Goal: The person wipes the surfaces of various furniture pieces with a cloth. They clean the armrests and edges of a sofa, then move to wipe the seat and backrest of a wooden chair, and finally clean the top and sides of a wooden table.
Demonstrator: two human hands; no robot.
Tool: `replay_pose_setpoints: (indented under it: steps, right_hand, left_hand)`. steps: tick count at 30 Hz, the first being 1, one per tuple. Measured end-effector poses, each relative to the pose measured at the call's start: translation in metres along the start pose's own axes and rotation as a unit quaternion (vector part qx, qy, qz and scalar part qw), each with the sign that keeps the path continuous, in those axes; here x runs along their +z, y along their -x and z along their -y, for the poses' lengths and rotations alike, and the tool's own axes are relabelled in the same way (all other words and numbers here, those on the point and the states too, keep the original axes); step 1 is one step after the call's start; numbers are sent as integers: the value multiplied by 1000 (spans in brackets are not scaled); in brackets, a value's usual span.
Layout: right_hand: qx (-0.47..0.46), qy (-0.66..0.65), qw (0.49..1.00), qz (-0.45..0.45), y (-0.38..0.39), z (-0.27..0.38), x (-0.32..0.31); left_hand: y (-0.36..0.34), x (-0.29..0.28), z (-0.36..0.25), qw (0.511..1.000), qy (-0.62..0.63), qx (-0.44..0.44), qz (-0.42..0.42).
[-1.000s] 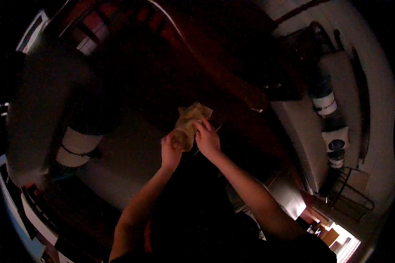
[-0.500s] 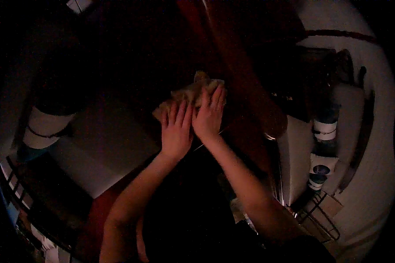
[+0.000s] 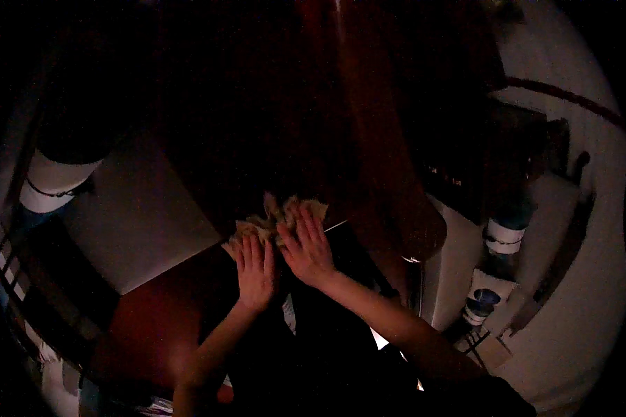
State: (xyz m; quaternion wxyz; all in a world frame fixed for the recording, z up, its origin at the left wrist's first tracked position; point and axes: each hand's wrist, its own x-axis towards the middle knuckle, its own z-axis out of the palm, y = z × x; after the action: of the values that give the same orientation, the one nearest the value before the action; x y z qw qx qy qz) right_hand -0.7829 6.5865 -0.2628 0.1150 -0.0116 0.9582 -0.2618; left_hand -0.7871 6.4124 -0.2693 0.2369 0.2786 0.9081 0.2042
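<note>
A crumpled tan cloth (image 3: 318, 209) lies on a very dark, reddish-brown surface (image 3: 368, 160) in the middle of the view. My left hand (image 3: 255, 276) rests on the cloth's left part, its fingers stretched out flat and pointing away from me. On the right part lies my right hand (image 3: 308, 254), also flat, with its fingers slightly spread. Neither hand is curled around the cloth, and its near edge is partly covered by them. Both forearms reach in from below. Dim light hides most of the surface's detail.
A pale grey panel (image 3: 142, 215) is at the left, beside a white bucket-like container (image 3: 59, 182). Beyond the surface's rounded right edge stand another white container (image 3: 505, 236) and a white packet (image 3: 490, 290). A dark bulky thing (image 3: 459, 149) sits at the far right.
Both hands and the cloth have come nearer to my body and slightly left. The cloth looks more bunched up. The view has turned a little.
</note>
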Motion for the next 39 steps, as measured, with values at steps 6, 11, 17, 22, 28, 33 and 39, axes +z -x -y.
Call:
replay_pose_setpoints:
  steps: [6, 11, 17, 22, 28, 33, 39]
  right_hand:
    - [96, 58, 993, 39, 30, -46, -24]
    - [125, 95, 987, 26, 13, -29, -36]
    - [88, 86, 992, -17, -59, -21, -35]
    - [-1, 78, 986, -146, -161, -14, -26]
    - [-284, 0, 959, -22, -170, 23, -21]
    - [-129, 20, 988, -83, -137, 6, -12]
    - [136, 58, 962, -231, -139, -52, -20]
  left_hand:
    - [-21, -10, -19, 994, 2, 63, 89]
    - [-71, -25, -37, 998, 66, 21, 2]
    - [-79, -40, -25, 991, -16, -119, -51]
    - [-110, -61, 2, 983, -7, -135, -123]
    - [-64, -26, -11, 972, -3, -215, -93]
    - [-54, -19, -15, 984, 19, -152, -89]
    - [-118, -43, 6, 994, 5, -20, -111]
